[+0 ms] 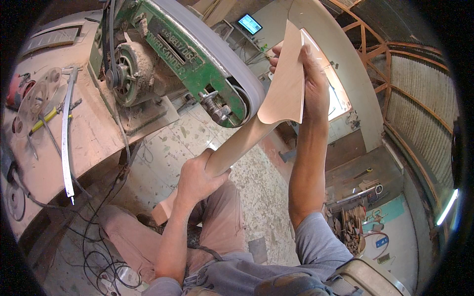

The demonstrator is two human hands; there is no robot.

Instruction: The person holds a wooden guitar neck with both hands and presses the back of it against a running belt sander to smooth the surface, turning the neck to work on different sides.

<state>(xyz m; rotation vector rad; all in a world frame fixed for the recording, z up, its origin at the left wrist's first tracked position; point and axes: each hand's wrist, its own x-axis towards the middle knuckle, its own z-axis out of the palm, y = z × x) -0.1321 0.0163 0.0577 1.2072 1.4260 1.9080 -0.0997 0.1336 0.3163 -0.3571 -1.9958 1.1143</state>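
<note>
A long pale wooden piece [284, 84] runs diagonally across the middle, with a broad flared end at the upper right and a narrower rounded shaft. My left hand [200, 172] is wrapped round the shaft, and the wood seems to carry on below it toward my knees. Up at the flared end, my right hand [316, 86] grips the edge, its fingers partly hidden behind the wood. Close by the junction of shaft and flare is the rounded nose of a green belt sander [212, 98] with a grey belt [253, 91]. Whether wood and belt touch, I cannot tell.
A dusty motor [136, 74] sits beside the sander on the workbench [94, 133]. A metal ruler [66, 143], clear discs and a yellow-handled tool lie there. Black cables [98, 256] tangle on the floor at lower left. A wood scrap pile [351, 229] is at right.
</note>
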